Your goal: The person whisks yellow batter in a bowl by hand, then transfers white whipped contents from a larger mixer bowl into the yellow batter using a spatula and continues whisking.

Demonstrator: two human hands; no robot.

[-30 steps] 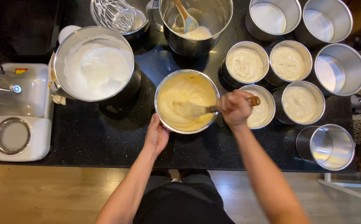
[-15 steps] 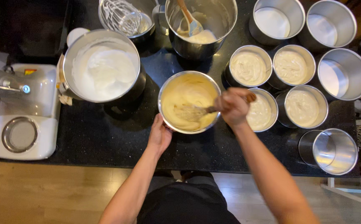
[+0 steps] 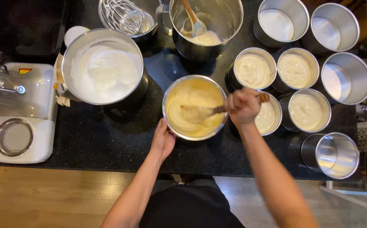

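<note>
- Since the earlier frames, little has shifted: the spatula blade has swept slightly within the batter, while both hands keep their places at the bowl.
- Round steel mixing bowl of pale yellow batter (image 3: 195, 107): it stands on the black speckled countertop (image 3: 107, 139), near its front edge and directly before the person.
- Wooden-handled spatula (image 3: 200, 112): its blade lies sunk in the batter, with the handle angled out over the bowl's right rim.
- Right hand (image 3: 242, 106): clenched in a fist around the spatula handle, just beside the bowl's right rim.
- Left hand (image 3: 163, 139): fingers pressed against the bowl's lower-left outer wall, steadying it; nothing is grasped in it.
- Technique, as a judgement: keeping the bracing hand firm and drawing the blade along the bowl's wall and bottom should fold the batter evenly without spilling.
- Large steel bowl of white whipped foam (image 3: 103, 67): stands to the left, apart from the batter bowl.
- Round tins filled with cream-coloured batter (image 3: 252, 70): grouped to the right, with empty tins beyond them.
- White stand mixer base (image 3: 16, 126): at the far left.
</note>
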